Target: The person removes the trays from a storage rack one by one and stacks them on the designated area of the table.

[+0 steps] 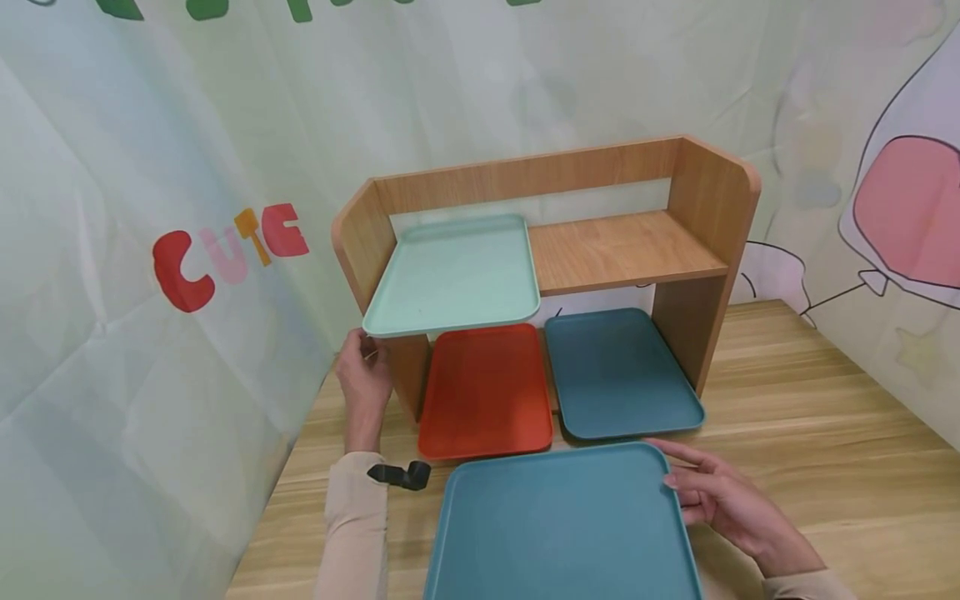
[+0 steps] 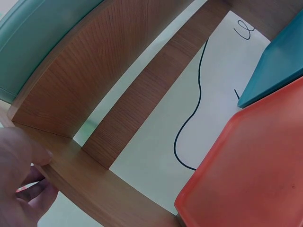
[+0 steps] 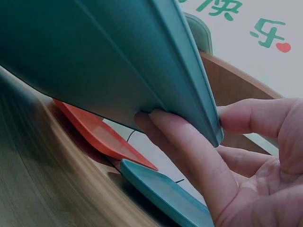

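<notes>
My right hand (image 1: 720,500) pinches the right edge of a blue tray (image 1: 558,525) held in front of the shelf, its thumb on one face and fingers beneath, as the right wrist view shows. With my left hand (image 1: 365,375) I grip the front edge of the left side panel (image 2: 90,177) of a wooden desktop shelf (image 1: 622,250). A mint-green tray (image 1: 457,275) lies on the upper board at the left, its front overhanging. Below it, a red tray (image 1: 487,392) and a dark blue tray (image 1: 622,375) lie side by side on the lower level.
The shelf stands on a wood-grain table (image 1: 810,417). Behind and at both sides hangs a printed cloth backdrop (image 1: 225,108) with cartoon figures and coloured letters. Bare board (image 1: 600,250) shows on the upper level at the right.
</notes>
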### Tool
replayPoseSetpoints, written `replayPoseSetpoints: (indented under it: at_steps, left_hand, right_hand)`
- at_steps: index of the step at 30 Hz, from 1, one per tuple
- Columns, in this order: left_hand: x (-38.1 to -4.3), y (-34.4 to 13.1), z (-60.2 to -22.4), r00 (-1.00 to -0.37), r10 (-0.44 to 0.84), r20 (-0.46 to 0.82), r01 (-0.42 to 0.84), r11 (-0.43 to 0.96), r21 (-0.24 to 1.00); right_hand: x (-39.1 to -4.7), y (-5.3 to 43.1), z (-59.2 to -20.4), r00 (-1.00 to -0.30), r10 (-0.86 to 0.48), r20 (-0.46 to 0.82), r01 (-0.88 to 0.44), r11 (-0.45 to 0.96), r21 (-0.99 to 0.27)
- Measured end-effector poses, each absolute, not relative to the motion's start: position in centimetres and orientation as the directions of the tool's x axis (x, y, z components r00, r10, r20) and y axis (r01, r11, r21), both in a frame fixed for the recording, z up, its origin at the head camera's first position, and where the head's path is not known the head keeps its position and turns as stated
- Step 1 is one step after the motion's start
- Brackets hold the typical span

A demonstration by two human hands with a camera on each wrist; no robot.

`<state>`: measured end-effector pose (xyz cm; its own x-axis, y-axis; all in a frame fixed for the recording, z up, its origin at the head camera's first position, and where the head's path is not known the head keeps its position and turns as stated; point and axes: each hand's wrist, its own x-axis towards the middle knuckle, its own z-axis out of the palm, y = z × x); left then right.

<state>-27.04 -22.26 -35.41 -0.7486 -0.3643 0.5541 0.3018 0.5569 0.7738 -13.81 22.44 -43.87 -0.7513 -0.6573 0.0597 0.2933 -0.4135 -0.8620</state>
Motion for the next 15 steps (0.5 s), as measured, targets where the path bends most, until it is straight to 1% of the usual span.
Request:
replayPoseSetpoints:
  at_steps: [6,15]
  left_hand:
    - [-27.01,-22.26,-35.40,-0.742,-0.368,0.561,0.298,0.568,0.767]
    - [-26.84,-22.24,-35.34,-0.737,-0.358,0.574,0.320,0.562,0.762]
  right_hand:
    - [-13.94,22.31,-44.16,-0.758,-0.651,0.040,0.294,-0.396,-0.870]
    - [-14.09,22.44,-44.79,-0.772,-0.634,-0.042,0.326,-0.338,-0.883]
